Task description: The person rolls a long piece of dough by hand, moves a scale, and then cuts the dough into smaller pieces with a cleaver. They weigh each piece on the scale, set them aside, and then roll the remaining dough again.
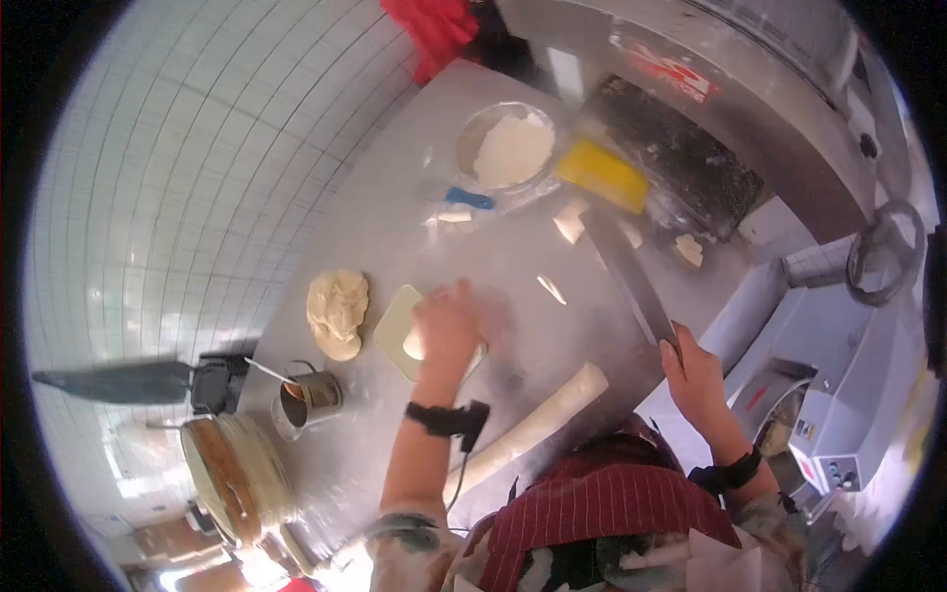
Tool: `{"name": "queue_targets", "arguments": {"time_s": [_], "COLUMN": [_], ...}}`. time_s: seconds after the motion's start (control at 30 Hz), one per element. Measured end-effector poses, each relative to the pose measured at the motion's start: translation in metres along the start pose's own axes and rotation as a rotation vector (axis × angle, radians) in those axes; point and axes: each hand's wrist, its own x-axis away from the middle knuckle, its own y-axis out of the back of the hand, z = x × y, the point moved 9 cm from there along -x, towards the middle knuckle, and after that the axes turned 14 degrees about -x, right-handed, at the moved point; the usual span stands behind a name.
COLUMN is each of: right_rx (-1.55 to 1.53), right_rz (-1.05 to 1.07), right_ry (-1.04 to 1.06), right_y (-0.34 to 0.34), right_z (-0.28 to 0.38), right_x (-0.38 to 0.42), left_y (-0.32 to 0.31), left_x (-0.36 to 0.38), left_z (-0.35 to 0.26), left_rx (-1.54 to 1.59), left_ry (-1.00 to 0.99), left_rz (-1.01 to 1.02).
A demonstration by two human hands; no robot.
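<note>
My left hand (449,321) is over a pale green square tray (395,321), its fingers smeared by motion. A white lump of dough (413,343) shows at the edge of that hand, above the tray. In my right hand (693,370) is a long, broad-bladed knife (628,276), gripped by the handle, blade pointing away over the steel table. Cut pieces of dough (569,221) lie by the blade's tip. Nearer my body stretches a long dough roll (533,419). A thin white sliver (551,288) rests between the hands.
A metal bowl of flour (513,146) stands at the back, beside a yellow scraper-like block (604,175) and a blue-handled tool (470,198). A big dough mass (337,311) and a metal cup (316,393) sit left. A grey machine (838,395) flanks the right.
</note>
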Motion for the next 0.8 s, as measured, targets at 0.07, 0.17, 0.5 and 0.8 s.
{"name": "queue_targets", "arguments": {"time_s": [0.07, 0.17, 0.5, 0.8], "right_rx": [0.005, 0.069, 0.048, 0.000], "right_rz": [0.024, 0.040, -0.042, -0.075], "right_ry": [0.021, 0.044, -0.032, -0.078], "right_y": [-0.008, -0.017, -0.018, -0.022], "right_z": [0.008, 0.015, 0.006, -0.005], "right_x": [0.002, 0.007, 0.039, 0.051], "left_y": [0.016, 0.017, 0.026, -0.006], "left_x": [-0.018, -0.015, -0.069, 0.027], "left_z": [-0.054, -0.119, -0.001, 0.157], "left_rx": [0.101, 0.235, 0.388, 0.760], "left_ry": [-0.131, -0.225, 0.048, 0.306], "left_rz": [0.008, -0.399, -0.110, -0.246]}}
